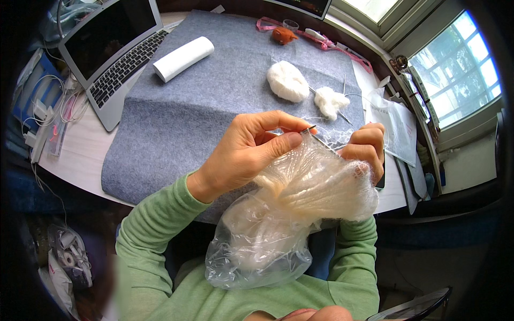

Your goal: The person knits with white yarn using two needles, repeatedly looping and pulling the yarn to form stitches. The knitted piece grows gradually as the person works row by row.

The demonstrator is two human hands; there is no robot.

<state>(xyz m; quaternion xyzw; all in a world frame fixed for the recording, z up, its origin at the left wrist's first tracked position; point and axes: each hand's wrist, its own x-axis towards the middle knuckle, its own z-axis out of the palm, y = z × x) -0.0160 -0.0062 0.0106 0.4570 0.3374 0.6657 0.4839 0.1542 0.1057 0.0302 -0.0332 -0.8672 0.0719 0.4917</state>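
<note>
My left hand [249,150] pinches the upper edge of a cream, fuzzy knitted piece [321,188] near a dark needle tip between thumb and index finger. Along that edge runs a thin knitting needle [324,145], its other end going into my right hand [367,148]. The fingers of my right hand are curled around the needle and the knitting, which partly covers them. Below, the fabric hangs down into a clear plastic bag [261,261] on my lap. Loose white yarn strands [337,136] lie just beyond the needle, between both hands.
A white yarn ball [287,81] and a smaller yarn bundle [331,102] with needles lie on the grey felt mat [160,132]. Left stand a laptop [124,64] and a white case [184,59]. Farther back are an orange figurine [283,35] and a pink tape [349,54].
</note>
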